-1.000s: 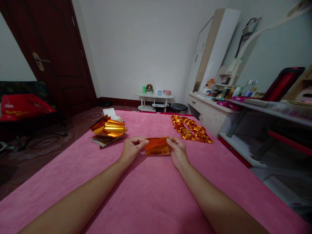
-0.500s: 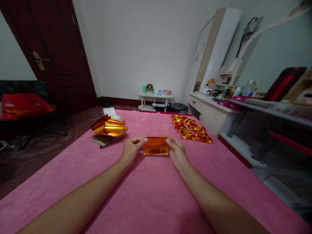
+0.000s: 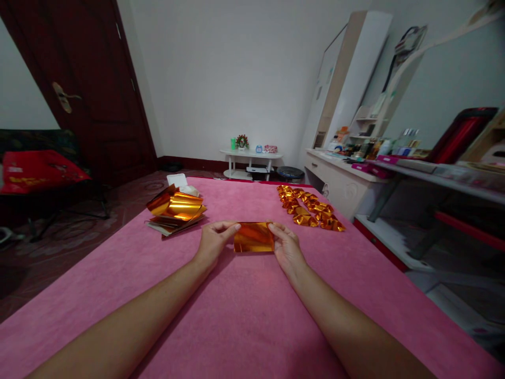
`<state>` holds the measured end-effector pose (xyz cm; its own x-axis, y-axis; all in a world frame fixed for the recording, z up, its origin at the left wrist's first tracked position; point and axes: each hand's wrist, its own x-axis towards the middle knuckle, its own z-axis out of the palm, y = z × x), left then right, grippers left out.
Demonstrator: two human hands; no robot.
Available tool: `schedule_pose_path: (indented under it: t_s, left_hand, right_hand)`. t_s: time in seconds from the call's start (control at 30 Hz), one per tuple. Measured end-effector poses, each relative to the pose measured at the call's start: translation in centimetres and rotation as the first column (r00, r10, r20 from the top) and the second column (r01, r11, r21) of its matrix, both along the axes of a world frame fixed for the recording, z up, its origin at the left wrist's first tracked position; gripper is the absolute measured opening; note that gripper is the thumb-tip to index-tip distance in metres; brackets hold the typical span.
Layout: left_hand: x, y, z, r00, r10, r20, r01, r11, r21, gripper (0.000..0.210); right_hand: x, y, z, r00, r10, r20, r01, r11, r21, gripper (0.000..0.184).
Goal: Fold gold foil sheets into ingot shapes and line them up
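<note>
Between my two hands is a sheet of shiny gold foil paper (image 3: 254, 238), held by its upper corners just over the pink cloth (image 3: 244, 310). My left hand (image 3: 216, 239) pinches its left side with the thumb on top. At the right side, my right hand (image 3: 286, 243) grips it between thumb and fingers. The fingers behind the sheet are partly hidden. To the left lies a loose stack of gold foil sheets (image 3: 177, 206). On the right sit several folded gold foil pieces (image 3: 305, 218), grouped in rows.
Behind the foil stack are a white box lid (image 3: 177, 180) and a pale rounded item (image 3: 190, 190). Past the far edge stand a small white table (image 3: 252, 154) and a dark round stool (image 3: 290, 172). A cluttered dressing table (image 3: 335, 171) is on the right.
The held foil sheet has shifted very slightly to the right and tilted, so its reflection looks different. Both hands keep their grip in nearly the same place.
</note>
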<state>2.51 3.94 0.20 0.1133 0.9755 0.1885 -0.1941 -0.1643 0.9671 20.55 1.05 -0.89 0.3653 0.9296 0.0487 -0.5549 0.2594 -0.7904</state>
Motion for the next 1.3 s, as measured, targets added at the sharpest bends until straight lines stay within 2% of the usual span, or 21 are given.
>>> schedule_pose_path:
  t_s: [0.37,0.77,1.3]
  left_hand:
    - [-0.05,0.17,0.4,0.996,0.063,-0.056,-0.061,0.998,0.036,0.021]
    - [-0.24,0.14,0.6,0.99,0.114,-0.079,-0.101,0.983,0.155,0.012]
    - [-0.26,0.11,0.62,0.992,0.09,-0.093,-0.078,0.988,0.131,0.015]
  right_hand:
    - [-0.17,-0.15,0.12,0.998,0.022,-0.066,-0.025,0.999,-0.047,0.023]
    - [-0.39,-0.16,0.08,0.995,0.044,-0.084,-0.048,0.998,-0.05,0.024]
    - [-0.74,-0.62,0.76,0.999,-0.021,-0.045,0.018,0.999,-0.048,0.024]
